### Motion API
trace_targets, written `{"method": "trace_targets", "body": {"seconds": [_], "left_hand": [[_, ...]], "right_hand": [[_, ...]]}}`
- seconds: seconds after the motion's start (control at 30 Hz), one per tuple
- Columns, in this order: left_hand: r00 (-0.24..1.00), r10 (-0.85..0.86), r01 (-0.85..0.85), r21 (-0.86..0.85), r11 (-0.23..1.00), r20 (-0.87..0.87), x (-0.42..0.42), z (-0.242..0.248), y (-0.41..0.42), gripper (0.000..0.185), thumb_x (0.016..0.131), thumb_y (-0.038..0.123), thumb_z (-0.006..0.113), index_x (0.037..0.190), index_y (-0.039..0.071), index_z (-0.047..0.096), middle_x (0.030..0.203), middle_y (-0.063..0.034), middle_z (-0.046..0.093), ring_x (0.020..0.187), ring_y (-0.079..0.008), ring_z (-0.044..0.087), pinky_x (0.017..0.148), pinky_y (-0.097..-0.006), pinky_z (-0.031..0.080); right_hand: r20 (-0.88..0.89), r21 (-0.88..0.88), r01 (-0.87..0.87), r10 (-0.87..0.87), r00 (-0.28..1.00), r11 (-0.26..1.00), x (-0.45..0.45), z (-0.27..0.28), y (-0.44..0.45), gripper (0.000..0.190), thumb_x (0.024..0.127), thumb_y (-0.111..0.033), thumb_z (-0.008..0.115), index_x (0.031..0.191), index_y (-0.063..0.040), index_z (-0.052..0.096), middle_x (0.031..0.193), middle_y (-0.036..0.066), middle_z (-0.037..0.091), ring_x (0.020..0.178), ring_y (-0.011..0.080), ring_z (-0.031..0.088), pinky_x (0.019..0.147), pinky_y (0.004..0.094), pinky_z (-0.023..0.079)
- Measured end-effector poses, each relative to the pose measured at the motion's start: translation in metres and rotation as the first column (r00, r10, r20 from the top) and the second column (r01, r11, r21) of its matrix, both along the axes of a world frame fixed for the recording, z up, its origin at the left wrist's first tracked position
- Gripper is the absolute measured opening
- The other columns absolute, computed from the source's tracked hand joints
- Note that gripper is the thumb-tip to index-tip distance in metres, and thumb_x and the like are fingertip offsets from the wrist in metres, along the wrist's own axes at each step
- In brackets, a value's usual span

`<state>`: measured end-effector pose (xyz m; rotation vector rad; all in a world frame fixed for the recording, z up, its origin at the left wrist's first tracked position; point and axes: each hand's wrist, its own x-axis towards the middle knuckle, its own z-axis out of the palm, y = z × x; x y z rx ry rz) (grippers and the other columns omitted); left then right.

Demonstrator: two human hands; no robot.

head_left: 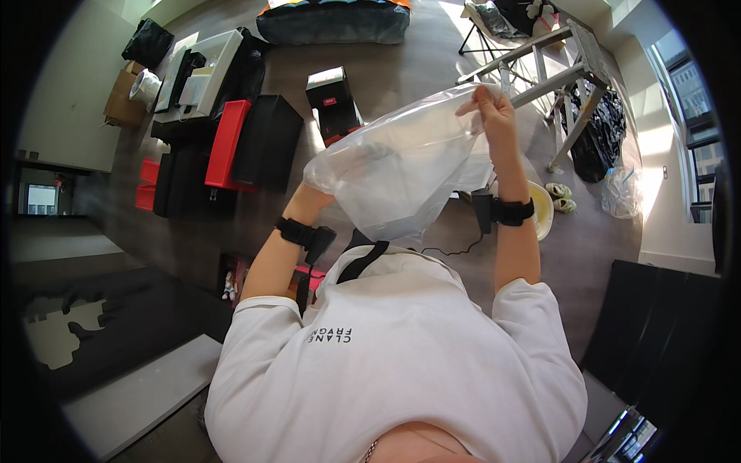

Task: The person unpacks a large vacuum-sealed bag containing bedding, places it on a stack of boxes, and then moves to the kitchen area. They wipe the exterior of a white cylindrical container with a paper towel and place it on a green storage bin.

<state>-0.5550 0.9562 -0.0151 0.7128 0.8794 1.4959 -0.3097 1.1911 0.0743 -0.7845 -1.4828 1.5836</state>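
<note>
A large clear plastic bag [411, 150] spans the space between my hands, in front of my chest. My right hand [496, 118] pinches its upper right edge between thumb and fingers. On the other side, my left hand [365, 161] is behind or within the plastic near the bag's left end. Its outline shows only faintly through the film, so whether its fingers grip anything is unclear. Dark straps with small devices, a left one [307, 236] and a right one [509, 213], circle my wrists.
A metal stepladder [538, 81] leans over the floor ahead on the right, by a black plastic bag [596, 136]. Red and black boxes [267, 142] stand ahead on the left. A black box [333, 101] sits mid-floor. Shoes [560, 198] lie beside a yellowish bin [541, 211].
</note>
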Motion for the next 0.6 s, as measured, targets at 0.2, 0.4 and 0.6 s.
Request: {"method": "trace_targets", "body": {"seconds": [0.2, 0.4, 0.6], "left_hand": [[0.960, 0.253, -0.196, -0.355, 0.914, 0.122, -0.200, -0.014, 0.110, 0.026, 0.098, 0.015, 0.045, 0.112, 0.000, 0.061, 0.103, -0.0062, 0.067, 0.096, -0.0151, 0.064, 0.084, -0.0278, 0.051], [0.897, 0.435, -0.442, -0.191, 0.877, -0.076, -0.352, 0.047, 0.284, 0.012, 0.089, 0.011, 0.061, 0.091, 0.001, 0.068, 0.075, 0.0021, 0.061, 0.064, -0.0058, 0.053, 0.058, -0.0186, 0.043], [0.501, 0.351, -0.364, 0.175, 0.915, -0.791, -0.428, 0.100, 0.422, 0.023, 0.090, 0.029, 0.065, 0.093, 0.006, 0.059, 0.063, 0.0016, 0.056, 0.056, -0.0083, 0.055, 0.054, -0.0228, 0.042]], "right_hand": [[0.141, 0.113, 0.172, -0.187, 0.972, 0.979, -0.066, 0.006, 0.194, 0.023, 0.100, -0.026, 0.050, 0.088, -0.010, 0.061, 0.088, 0.007, 0.072, 0.044, 0.0016, 0.043, 0.039, 0.0177, 0.034], [0.271, 0.148, 0.261, -0.292, 0.917, 0.954, -0.107, 0.037, 0.330, 0.025, 0.096, -0.036, 0.059, 0.097, -0.013, 0.067, 0.071, -0.006, 0.062, 0.047, 0.0003, 0.048, 0.039, 0.0158, 0.033], [0.262, 0.103, 0.246, -0.265, 0.928, 0.964, -0.128, 0.081, 0.436, 0.021, 0.097, -0.031, 0.058, 0.088, -0.012, 0.063, 0.066, -0.006, 0.057, 0.041, 0.0001, 0.038, 0.035, 0.0172, 0.028]]}}
